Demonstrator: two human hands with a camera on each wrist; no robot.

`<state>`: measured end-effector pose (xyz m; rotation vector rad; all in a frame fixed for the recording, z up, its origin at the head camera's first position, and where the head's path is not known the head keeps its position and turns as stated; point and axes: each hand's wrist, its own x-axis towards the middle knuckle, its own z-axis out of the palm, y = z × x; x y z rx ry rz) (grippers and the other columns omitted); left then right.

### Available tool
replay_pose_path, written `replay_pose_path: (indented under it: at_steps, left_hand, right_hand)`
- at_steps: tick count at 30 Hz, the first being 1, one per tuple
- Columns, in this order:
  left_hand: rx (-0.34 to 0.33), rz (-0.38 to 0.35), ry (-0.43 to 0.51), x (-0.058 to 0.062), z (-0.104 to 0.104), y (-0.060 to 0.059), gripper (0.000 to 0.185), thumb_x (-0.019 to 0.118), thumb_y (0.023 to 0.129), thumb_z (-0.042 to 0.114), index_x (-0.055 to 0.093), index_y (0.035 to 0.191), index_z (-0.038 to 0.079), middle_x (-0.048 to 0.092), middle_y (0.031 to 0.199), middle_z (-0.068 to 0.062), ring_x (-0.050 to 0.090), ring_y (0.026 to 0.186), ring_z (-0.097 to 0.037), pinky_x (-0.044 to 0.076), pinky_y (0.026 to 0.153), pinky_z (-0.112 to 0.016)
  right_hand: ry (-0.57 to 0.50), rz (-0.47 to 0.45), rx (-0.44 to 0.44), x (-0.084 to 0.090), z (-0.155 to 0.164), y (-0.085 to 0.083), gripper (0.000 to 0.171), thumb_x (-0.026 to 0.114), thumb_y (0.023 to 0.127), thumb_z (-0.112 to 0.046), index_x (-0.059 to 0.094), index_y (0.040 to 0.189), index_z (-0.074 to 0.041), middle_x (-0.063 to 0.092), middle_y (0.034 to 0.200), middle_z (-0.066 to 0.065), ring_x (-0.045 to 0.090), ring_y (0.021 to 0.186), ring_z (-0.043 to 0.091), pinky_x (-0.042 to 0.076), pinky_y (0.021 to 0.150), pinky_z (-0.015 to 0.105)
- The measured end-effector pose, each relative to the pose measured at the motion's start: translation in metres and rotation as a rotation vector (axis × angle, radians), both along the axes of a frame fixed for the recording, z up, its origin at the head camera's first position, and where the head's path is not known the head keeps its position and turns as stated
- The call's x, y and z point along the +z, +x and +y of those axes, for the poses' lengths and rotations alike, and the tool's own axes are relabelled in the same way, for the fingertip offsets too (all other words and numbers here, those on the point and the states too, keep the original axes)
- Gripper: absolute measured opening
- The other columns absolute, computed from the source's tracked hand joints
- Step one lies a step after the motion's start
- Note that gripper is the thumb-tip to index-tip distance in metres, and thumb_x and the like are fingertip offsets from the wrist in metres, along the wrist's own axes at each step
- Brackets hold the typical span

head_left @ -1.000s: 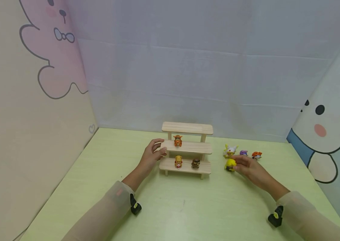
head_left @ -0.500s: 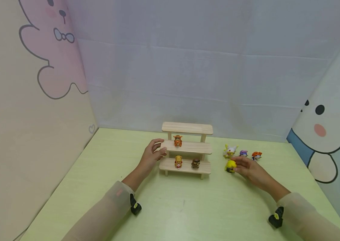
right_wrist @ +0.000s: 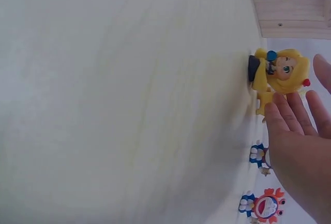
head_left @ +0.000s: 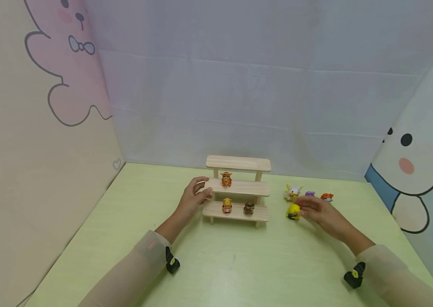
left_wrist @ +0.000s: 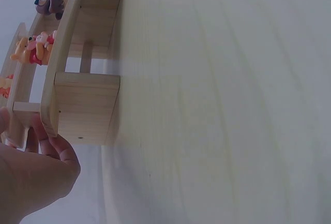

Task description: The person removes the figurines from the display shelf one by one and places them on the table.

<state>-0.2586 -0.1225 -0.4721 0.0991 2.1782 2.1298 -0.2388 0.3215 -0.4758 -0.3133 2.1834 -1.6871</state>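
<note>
Yellow figure [head_left: 293, 211] standing upright on the desk [head_left: 232, 264], just right of the shelf [head_left: 238, 189] and roughly level with its bottom tier. Long axis vertical, base down on the desk, head up; in the right wrist view [right_wrist: 279, 74] facing outward with a dark base and a small red dot by the hair. Right hand [head_left: 316, 211] just to its right, fingers [right_wrist: 289, 113] straight and loose, tips right at the figure's side. Touching or a hair off? Can't tell from these views. Nothing pinched or gripped, so released for now. Way nearer than the other hand, obviously: figure lies just left of the right fingertips, no reach needed.

Left hand [head_left: 193, 198] on the far side, at the shelf's left end, fingers curled round the edge of the middle tier, thumb tucked under in the left wrist view [left_wrist: 46, 151]. Grasping the shelf, looks like steadying it.

Further out: orange toy [head_left: 226, 179] on the middle tier, yellow bear [head_left: 227, 206] and brown toy [head_left: 249, 208] on the bottom tier, top tier bare. Behind the right hand, toward the desk's back edge, a white-and-yellow toy [head_left: 292, 192], a purple one [head_left: 310, 194] mostly hidden, and an orange-red one [head_left: 327, 197].
</note>
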Motion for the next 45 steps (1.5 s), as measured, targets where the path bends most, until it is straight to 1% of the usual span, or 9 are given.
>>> replay_pose_path:
  at_steps: [4,7,10,17,22,27,29,38,45]
  left_hand:
    - [-0.005,-0.002,0.004,0.0,-0.001,-0.001,0.05,0.068,0.102,0.026,0.049,0.147,0.015,0.058,0.144,-0.013,0.067,0.1,-0.022,0.051,0.087,-0.036]
    - [-0.008,-0.006,0.001,0.0,-0.001,-0.001,0.051,0.068,0.102,0.027,0.049,0.148,0.015,0.057,0.145,-0.013,0.067,0.102,-0.023,0.051,0.089,-0.037]
    - [-0.013,-0.01,0.002,0.0,-0.002,-0.001,0.052,0.068,0.102,0.027,0.048,0.149,0.014,0.056,0.146,-0.014,0.066,0.104,-0.026,0.051,0.089,-0.038]
    - [-0.019,-0.003,0.005,-0.001,-0.002,-0.001,0.051,0.068,0.102,0.028,0.049,0.148,0.015,0.055,0.148,-0.014,0.066,0.107,-0.029,0.05,0.088,-0.037]
    - [-0.023,-0.008,0.006,0.0,-0.002,-0.002,0.054,0.068,0.102,0.028,0.047,0.149,0.014,0.054,0.149,-0.014,0.065,0.11,-0.032,0.05,0.091,-0.04]
    - [-0.02,-0.009,0.009,0.0,-0.002,-0.001,0.054,0.068,0.102,0.029,0.047,0.149,0.013,0.053,0.15,-0.016,0.065,0.11,-0.032,0.05,0.093,-0.043]
    - [-0.015,-0.009,0.006,-0.001,-0.002,-0.001,0.053,0.068,0.102,0.029,0.048,0.148,0.014,0.054,0.149,-0.015,0.066,0.108,-0.03,0.05,0.093,-0.042]
    - [-0.006,-0.004,0.001,0.0,-0.002,0.0,0.05,0.068,0.102,0.027,0.049,0.147,0.015,0.055,0.147,-0.012,0.067,0.102,-0.023,0.051,0.088,-0.036]
    - [-0.013,-0.007,0.006,0.0,-0.002,0.0,0.052,0.067,0.103,0.027,0.047,0.149,0.013,0.056,0.145,-0.012,0.066,0.105,-0.027,0.051,0.088,-0.037]
  right_hand:
    - [0.023,0.015,-0.001,0.01,-0.001,-0.001,0.058,0.063,0.105,-0.016,0.038,0.151,0.008,0.037,0.157,0.032,0.056,0.123,-0.005,0.048,0.096,0.016]
    - [0.071,0.04,-0.01,0.019,-0.002,-0.002,0.057,0.064,0.104,-0.017,0.04,0.151,0.006,0.039,0.157,0.03,0.053,0.131,0.004,0.048,0.095,0.015]
    - [0.118,0.061,-0.02,0.028,-0.003,-0.003,0.057,0.064,0.104,-0.018,0.041,0.152,0.003,0.04,0.157,0.027,0.05,0.139,0.02,0.047,0.095,0.014]
    - [0.13,0.112,-0.019,0.047,-0.008,-0.006,0.058,0.065,0.104,-0.023,0.043,0.152,0.001,0.041,0.157,0.026,0.056,0.126,0.0,0.046,0.095,0.012]
    - [0.155,0.135,-0.016,0.058,-0.019,-0.008,0.059,0.067,0.103,-0.029,0.046,0.152,-0.002,0.044,0.157,0.022,0.052,0.138,0.02,0.044,0.096,0.012]
    - [0.117,0.16,0.008,0.067,-0.036,-0.009,0.057,0.066,0.103,-0.025,0.046,0.151,-0.002,0.044,0.156,0.025,0.056,0.126,-0.001,0.046,0.096,0.014]
    - [0.094,0.172,0.021,0.07,-0.044,-0.01,0.056,0.066,0.103,-0.024,0.047,0.151,-0.001,0.043,0.156,0.026,0.055,0.124,-0.005,0.048,0.096,0.015]
    - [0.091,0.196,0.056,0.075,-0.078,-0.016,0.057,0.069,0.101,-0.029,0.05,0.151,-0.007,0.048,0.155,0.019,0.049,0.141,0.03,0.049,0.1,0.025]
    - [0.028,0.179,0.078,0.078,-0.105,-0.022,0.054,0.07,0.101,-0.021,0.051,0.149,-0.004,0.051,0.154,0.018,0.05,0.141,0.035,0.05,0.104,0.033]
